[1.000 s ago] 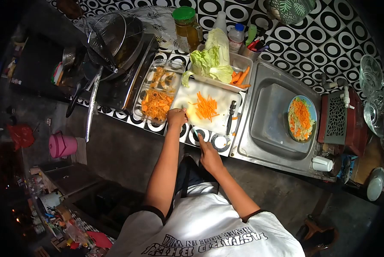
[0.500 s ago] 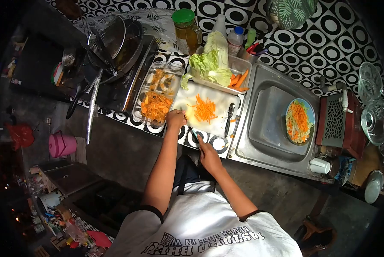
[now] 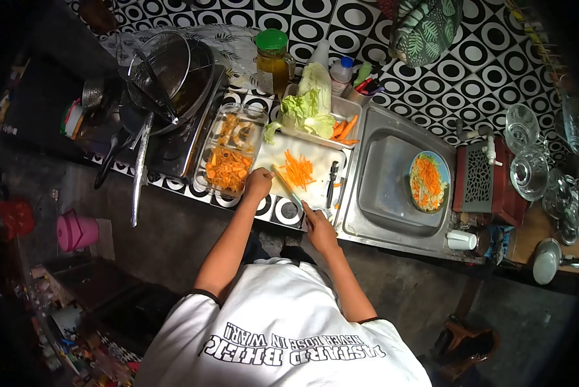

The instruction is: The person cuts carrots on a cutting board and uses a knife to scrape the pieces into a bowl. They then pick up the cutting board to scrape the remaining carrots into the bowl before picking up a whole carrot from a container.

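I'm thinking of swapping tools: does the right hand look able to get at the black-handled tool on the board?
Probably yes: the black-handled tool lies uncovered on the board, near the right hand, though that hand holds a knife and may need freeing.

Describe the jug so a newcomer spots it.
Find the counter between stove and sink. At its back, left of the cabbage, stands a clear, handled jug. Its wide green lid sets it apart from the blue-capped bottle.

You keep both your arms stretched forward and down; your left hand (image 3: 259,184) has curled fingers, your right hand (image 3: 320,227) is closed in a grip.
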Demonstrator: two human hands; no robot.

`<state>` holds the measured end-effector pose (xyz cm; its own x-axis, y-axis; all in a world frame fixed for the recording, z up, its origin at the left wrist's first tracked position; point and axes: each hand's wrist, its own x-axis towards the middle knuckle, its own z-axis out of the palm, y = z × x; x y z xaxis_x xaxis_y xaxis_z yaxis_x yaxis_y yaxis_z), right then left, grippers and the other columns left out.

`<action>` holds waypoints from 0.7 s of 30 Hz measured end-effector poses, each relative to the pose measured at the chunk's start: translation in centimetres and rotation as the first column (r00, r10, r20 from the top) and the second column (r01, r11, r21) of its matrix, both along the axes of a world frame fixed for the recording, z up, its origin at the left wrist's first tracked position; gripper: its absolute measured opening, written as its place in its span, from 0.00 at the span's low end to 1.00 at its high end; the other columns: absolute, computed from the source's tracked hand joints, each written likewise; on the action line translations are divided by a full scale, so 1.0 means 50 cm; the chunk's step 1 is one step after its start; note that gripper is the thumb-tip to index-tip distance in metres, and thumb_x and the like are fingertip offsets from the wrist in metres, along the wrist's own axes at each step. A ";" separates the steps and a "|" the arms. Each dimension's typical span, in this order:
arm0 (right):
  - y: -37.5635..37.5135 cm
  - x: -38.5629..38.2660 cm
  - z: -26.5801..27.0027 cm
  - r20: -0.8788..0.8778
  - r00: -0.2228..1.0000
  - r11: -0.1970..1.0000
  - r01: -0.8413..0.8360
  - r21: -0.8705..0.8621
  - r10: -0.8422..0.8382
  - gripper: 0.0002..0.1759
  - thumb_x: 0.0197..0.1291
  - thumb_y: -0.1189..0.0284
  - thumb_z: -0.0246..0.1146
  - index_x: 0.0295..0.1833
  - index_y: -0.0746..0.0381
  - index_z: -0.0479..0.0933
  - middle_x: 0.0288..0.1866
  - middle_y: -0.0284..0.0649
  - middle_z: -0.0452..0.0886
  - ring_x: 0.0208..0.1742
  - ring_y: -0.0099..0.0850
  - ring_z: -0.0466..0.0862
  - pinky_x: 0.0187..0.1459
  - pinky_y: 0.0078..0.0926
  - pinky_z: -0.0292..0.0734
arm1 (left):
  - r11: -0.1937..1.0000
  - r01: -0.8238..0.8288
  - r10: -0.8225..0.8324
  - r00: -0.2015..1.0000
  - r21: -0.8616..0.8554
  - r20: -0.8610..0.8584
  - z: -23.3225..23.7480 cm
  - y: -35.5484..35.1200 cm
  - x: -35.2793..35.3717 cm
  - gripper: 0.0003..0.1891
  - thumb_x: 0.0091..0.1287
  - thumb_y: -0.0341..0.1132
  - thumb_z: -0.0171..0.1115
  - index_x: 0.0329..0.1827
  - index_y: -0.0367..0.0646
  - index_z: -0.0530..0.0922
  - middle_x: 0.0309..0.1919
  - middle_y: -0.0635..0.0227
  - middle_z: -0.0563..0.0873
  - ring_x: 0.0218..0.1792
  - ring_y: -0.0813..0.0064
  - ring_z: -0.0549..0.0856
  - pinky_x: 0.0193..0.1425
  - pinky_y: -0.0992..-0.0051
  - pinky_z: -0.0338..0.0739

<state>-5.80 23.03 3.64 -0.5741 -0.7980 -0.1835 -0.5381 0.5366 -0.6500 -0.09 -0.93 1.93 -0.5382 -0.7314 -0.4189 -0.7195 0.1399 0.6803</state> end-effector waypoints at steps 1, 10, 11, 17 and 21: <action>0.002 0.003 -0.003 -0.009 1.000 1.000 0.010 0.005 -0.010 0.38 0.62 0.82 0.57 0.76 0.44 0.63 0.40 0.50 0.75 0.40 0.51 0.80 0.43 0.47 0.75 | 1.000 0.010 -0.010 1.000 0.005 -0.009 -0.005 -0.003 0.005 0.09 0.68 0.34 0.63 0.41 0.38 0.84 0.38 0.48 0.87 0.46 0.45 0.84 0.51 0.59 0.77; -0.014 0.077 -0.067 0.322 0.921 0.946 0.281 -0.162 -0.218 0.33 0.68 0.85 0.53 0.76 0.50 0.64 0.47 0.46 0.80 0.39 0.24 0.72 0.48 0.21 0.73 | 0.777 0.516 -0.575 0.815 -0.359 -0.074 0.022 0.014 0.055 0.25 0.60 0.22 0.58 0.64 0.40 0.76 0.60 0.55 0.74 0.64 0.53 0.72 0.66 0.61 0.70; -0.012 0.084 -0.079 0.317 0.920 0.943 0.293 -0.159 -0.232 0.33 0.68 0.85 0.53 0.76 0.50 0.64 0.47 0.46 0.80 0.39 0.24 0.72 0.48 0.21 0.73 | 0.739 0.542 -0.603 0.797 -0.400 -0.034 0.026 0.017 0.060 0.27 0.58 0.21 0.58 0.64 0.39 0.76 0.62 0.56 0.74 0.65 0.53 0.70 0.67 0.61 0.69; -0.037 0.117 -0.012 0.228 0.941 0.963 0.266 -0.041 -0.250 0.36 0.63 0.84 0.55 0.76 0.52 0.64 0.49 0.56 0.79 0.52 0.50 0.79 0.58 0.35 0.72 | 0.690 0.611 -0.676 0.735 -0.388 -0.043 0.000 0.012 0.075 0.27 0.58 0.22 0.52 0.64 0.35 0.75 0.66 0.50 0.71 0.66 0.50 0.69 0.68 0.57 0.68; -0.041 0.135 -0.003 0.220 0.942 0.963 0.267 -0.040 -0.252 0.41 0.58 0.89 0.52 0.77 0.48 0.63 0.48 0.54 0.78 0.49 0.48 0.79 0.57 0.32 0.73 | 0.631 0.610 -0.703 0.711 -0.480 -0.021 -0.007 0.012 0.080 0.25 0.58 0.23 0.53 0.62 0.33 0.75 0.64 0.48 0.71 0.63 0.49 0.70 0.66 0.57 0.69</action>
<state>0.94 20.96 3.49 -0.7171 -0.6411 -0.2733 -0.2322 0.5895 -0.7737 3.93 -0.34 1.56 -0.9754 -0.2205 -0.0052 -0.1877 0.8177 0.5442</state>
